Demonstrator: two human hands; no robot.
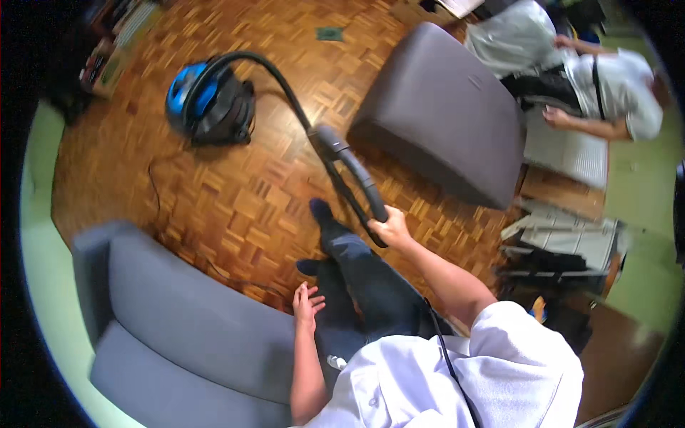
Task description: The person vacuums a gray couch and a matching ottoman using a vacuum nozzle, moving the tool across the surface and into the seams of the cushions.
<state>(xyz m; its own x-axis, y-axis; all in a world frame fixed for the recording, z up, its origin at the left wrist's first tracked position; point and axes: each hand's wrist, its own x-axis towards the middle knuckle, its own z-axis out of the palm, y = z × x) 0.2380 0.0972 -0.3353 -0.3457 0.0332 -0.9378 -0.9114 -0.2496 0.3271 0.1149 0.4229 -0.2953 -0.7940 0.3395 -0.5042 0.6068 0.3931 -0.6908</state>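
My right hand [392,227] is closed round the end of a dark grey vacuum cleaner handle [360,175], in front of my legs. From that handle a black ribbed hose [275,71] arches back to a blue and black canister vacuum cleaner [208,101] standing on the floor at the far left. Beside my left thigh, my left hand [307,303] hangs with its fingers apart, holding nothing. The floor end of the cleaner's tube is hidden behind the handle and my legs.
A grey sofa [193,314] runs along my left. A large brown padded ottoman [446,114] stands ahead to the right. Beyond it, another person [617,96] holds a whitish bag [514,39]. Folded chairs or panels [567,242] lean at the right wall. A cord [155,187] trails over the parquet.
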